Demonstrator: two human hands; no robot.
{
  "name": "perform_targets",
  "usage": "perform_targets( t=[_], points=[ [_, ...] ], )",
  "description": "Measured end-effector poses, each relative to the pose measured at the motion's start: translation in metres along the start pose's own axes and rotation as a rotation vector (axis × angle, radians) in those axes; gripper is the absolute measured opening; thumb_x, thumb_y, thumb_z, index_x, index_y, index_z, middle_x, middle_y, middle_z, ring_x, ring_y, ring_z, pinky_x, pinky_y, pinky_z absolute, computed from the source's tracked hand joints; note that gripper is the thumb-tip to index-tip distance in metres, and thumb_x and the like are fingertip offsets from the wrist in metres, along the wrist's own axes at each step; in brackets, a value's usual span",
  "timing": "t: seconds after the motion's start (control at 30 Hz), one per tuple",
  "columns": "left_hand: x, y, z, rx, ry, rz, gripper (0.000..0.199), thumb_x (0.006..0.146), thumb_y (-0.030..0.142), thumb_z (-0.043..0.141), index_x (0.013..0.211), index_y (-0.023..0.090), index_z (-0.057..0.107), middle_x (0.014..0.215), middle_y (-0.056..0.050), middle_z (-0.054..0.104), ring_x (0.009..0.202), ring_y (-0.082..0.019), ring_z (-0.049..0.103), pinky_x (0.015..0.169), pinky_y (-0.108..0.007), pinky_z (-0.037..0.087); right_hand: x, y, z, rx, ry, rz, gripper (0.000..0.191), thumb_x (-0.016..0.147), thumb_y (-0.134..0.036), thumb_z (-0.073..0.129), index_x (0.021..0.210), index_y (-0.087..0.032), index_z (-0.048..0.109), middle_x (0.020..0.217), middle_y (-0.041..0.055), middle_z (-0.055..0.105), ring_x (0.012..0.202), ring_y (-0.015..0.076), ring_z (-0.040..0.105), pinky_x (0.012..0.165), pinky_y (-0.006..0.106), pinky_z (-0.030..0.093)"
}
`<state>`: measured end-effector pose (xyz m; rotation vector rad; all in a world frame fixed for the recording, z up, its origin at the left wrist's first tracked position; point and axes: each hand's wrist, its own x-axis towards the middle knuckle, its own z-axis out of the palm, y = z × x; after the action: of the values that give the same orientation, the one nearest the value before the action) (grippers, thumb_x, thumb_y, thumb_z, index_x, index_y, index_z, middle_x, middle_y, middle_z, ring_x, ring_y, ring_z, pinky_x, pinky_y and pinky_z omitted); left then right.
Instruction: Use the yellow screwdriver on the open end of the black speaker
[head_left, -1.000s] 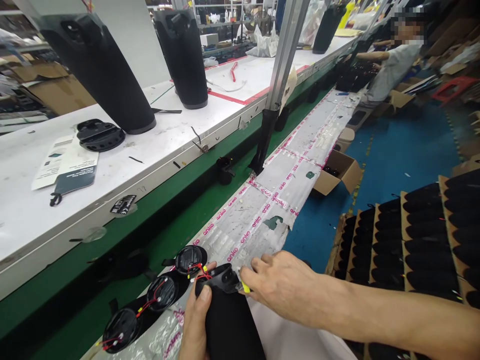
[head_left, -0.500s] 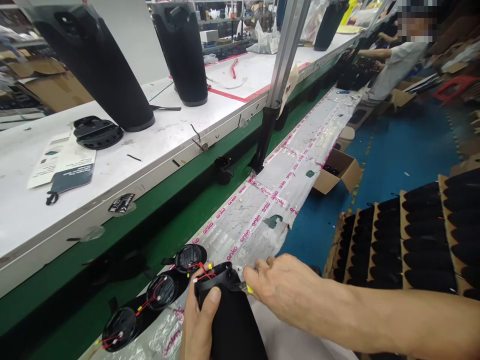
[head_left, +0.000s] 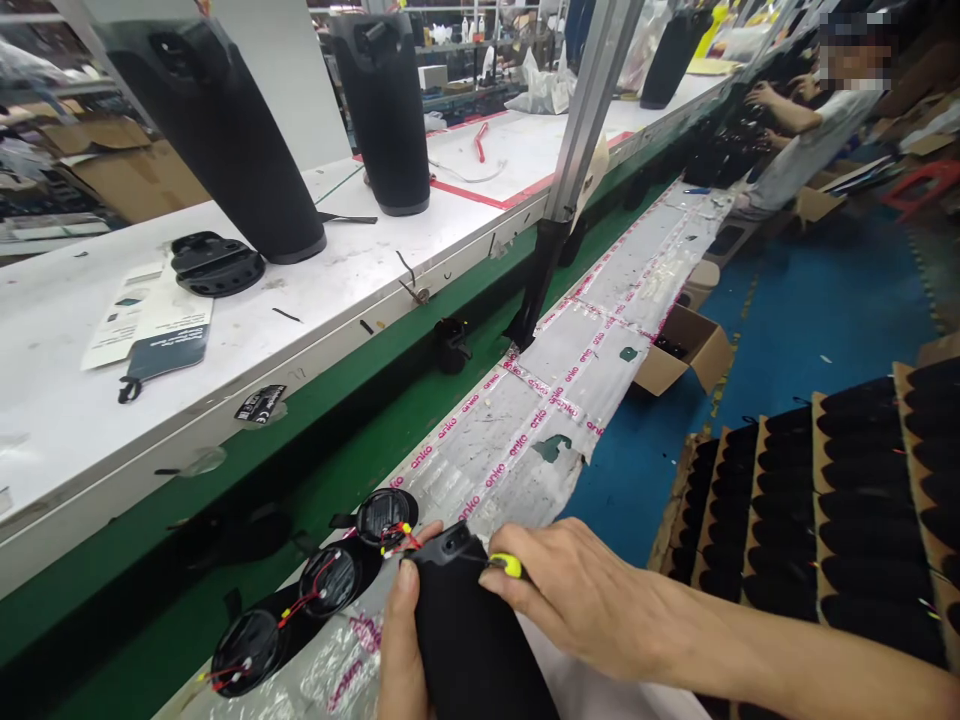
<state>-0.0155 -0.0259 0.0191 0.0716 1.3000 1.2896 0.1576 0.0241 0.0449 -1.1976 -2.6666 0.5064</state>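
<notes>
My left hand [head_left: 403, 640] is wrapped round a black fabric-covered cylindrical speaker housing [head_left: 476, 640], thumb along its side. The housing is tilted, and its grey plastic rim with a small slot faces up. Red wires with yellow and white connectors show beside the rim at its left. My right hand [head_left: 547, 590] grips a yellow-and-black-handled tool [head_left: 507, 566]. Its thin end lies against the housing just below the rim; I cannot make out the tip. Left of my left hand stand three black speaker units [head_left: 330, 580] with round open ends and red wires.
A long bench covered in clear plastic [head_left: 517, 440] with pink-printed tape runs away from me. On the white table [head_left: 247, 345] stand finished-looking black cylinders [head_left: 390, 120], a black end cap [head_left: 216, 265] and a card. Racks of black housings [head_left: 855, 490] and an open carton [head_left: 686, 350] stand right. A co-worker [head_left: 832, 130] is farther off.
The housing has been turned in my left hand, so its slotted rim side now faces me and its opening is less visible. My right hand with the tool has shifted slightly along the rim.
</notes>
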Motion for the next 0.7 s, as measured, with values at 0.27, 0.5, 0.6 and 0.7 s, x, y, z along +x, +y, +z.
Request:
perform_targets(
  t=[0.27, 0.5, 0.6, 0.7],
  points=[
    [0.008, -0.001, 0.002, -0.136, 0.063, -0.131, 0.065, 0.093, 0.057, 0.061, 0.146, 0.020, 0.055, 0.107, -0.011, 0.079, 0.110, -0.034, 0.072, 0.099, -0.045, 0.056, -0.020, 0.010, 0.015, 0.123, -0.011, 0.155, 0.028, 0.110, -0.048, 0.038, 0.113, -0.029, 0.059, 0.088, 0.0006, 0.063, 0.079, 0.0195, 0.064, 0.076, 0.033, 0.052],
    [0.015, -0.008, -0.010, 0.073, -0.016, 0.030, 0.095, 0.062, 0.061, 0.087, 0.142, 0.020, 0.057, 0.117, -0.013, 0.076, 0.106, -0.039, 0.072, 0.089, -0.044, 0.059, -0.021, 0.006, 0.017, 0.288, -0.075, 0.257, 0.038, 0.110, -0.053, 0.029, 0.126, -0.031, 0.056, 0.103, 0.0033, 0.070, 0.087, 0.0209, 0.070, 0.083, 0.037, 0.059],
    [0.017, -0.008, -0.016, 0.162, -0.057, 0.094, 0.093, 0.064, 0.057, 0.087, 0.143, 0.023, 0.053, 0.120, -0.012, 0.075, 0.107, -0.037, 0.071, 0.084, -0.040, 0.058, -0.024, 0.012, 0.026, 0.318, -0.010, 0.273, 0.039, 0.109, -0.054, 0.034, 0.130, -0.031, 0.057, 0.110, 0.0044, 0.074, 0.090, 0.0208, 0.073, 0.083, 0.034, 0.060],
    [0.026, -0.009, -0.020, 0.261, -0.071, 0.167, 0.091, 0.068, 0.056, 0.084, 0.144, 0.022, 0.048, 0.116, -0.012, 0.076, 0.107, -0.036, 0.072, 0.091, -0.041, 0.056, -0.037, 0.027, 0.045, 0.357, 0.138, 0.202, 0.040, 0.106, -0.054, 0.038, 0.130, -0.031, 0.061, 0.123, 0.0060, 0.074, 0.104, 0.0233, 0.073, 0.091, 0.034, 0.059]
  ],
)
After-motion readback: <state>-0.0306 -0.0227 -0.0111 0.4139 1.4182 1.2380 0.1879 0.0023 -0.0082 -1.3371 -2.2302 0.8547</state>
